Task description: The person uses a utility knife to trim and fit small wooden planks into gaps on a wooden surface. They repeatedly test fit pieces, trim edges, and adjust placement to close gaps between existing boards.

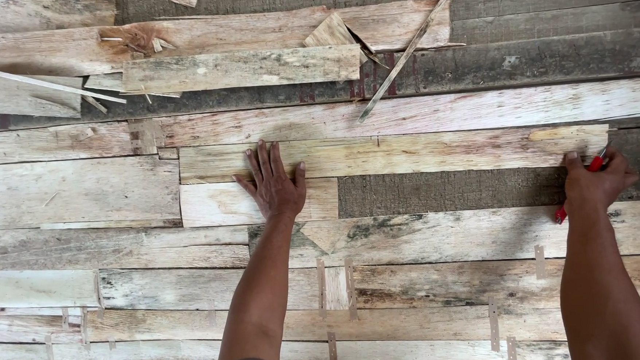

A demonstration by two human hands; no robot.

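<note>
My left hand (273, 182) lies flat, fingers spread, pressing on a long pale wooden strip (421, 153) and the short plank (219, 204) just below it. My right hand (596, 181) is closed around a red-handled tool (561, 215), with its tip at the right end of that same long strip. The tool's working end is mostly hidden by my fingers.
Weathered planks (72, 193) lie side by side in rows all around, some joined with small strips (322, 286). Loose offcuts and a thin slat (405, 55) are piled at the top. A darker board (445, 192) shows below the long strip.
</note>
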